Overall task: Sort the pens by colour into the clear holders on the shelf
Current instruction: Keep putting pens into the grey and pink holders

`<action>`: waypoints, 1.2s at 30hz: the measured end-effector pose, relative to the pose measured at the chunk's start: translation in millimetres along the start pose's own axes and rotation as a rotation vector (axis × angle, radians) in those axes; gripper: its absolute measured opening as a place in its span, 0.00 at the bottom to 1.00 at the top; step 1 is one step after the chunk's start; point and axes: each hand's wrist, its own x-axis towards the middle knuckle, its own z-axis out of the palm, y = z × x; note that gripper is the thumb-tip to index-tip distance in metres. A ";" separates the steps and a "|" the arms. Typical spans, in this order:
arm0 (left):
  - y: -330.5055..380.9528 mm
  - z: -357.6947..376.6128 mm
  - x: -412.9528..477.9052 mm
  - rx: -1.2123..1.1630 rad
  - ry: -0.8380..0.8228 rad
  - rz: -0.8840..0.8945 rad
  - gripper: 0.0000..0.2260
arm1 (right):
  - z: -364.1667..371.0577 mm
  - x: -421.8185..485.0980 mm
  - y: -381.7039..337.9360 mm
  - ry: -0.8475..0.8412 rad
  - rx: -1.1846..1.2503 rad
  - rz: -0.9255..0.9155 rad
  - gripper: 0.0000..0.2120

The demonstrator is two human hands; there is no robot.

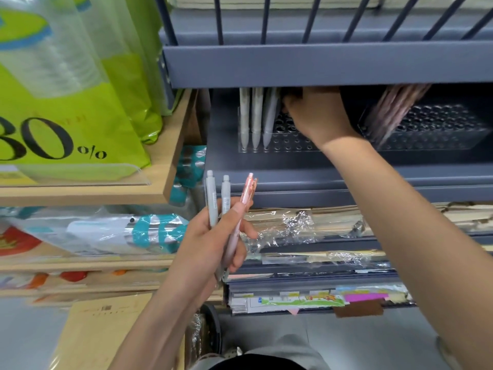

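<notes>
While the left hand [213, 236] grips three pens [212, 206], two grey and one pink, fanned for picking, the right hand [317, 116] reaches into the clear holder [288, 146]; the shelf [320, 65] above hides whether it holds anything.

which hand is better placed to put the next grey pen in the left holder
Right: the right hand is up at the holder beside the standing grey pens; the left hand is lower, gripping two grey pens and a pink pen.

Grey shelf [306, 180], two clear holders [288, 146], perhaps perforated
</notes>
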 end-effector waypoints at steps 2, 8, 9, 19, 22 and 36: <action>-1.0 0.8 0.6 0.012 0.006 0.016 0.14 | -2.6 -1.4 2.2 -0.023 0.050 0.046 0.14; -1.9 6.8 4.3 0.046 0.009 0.079 0.13 | -27.6 -39.3 3.4 -0.017 0.635 0.289 0.09; -2.5 9.2 5.1 0.036 0.005 0.084 0.11 | -32.6 -53.1 3.7 -0.092 0.706 0.282 0.08; -7.0 55.1 12.5 0.019 -0.095 0.102 0.10 | -59.6 -120.1 25.4 -0.553 0.873 0.200 0.07; -9.7 72.7 13.5 0.034 -0.099 0.085 0.13 | -74.7 -118.6 38.9 -0.443 0.985 0.231 0.05; -27.9 139.7 25.7 0.010 -0.029 0.082 0.14 | -111.5 -121.0 98.7 -0.246 1.025 0.232 0.10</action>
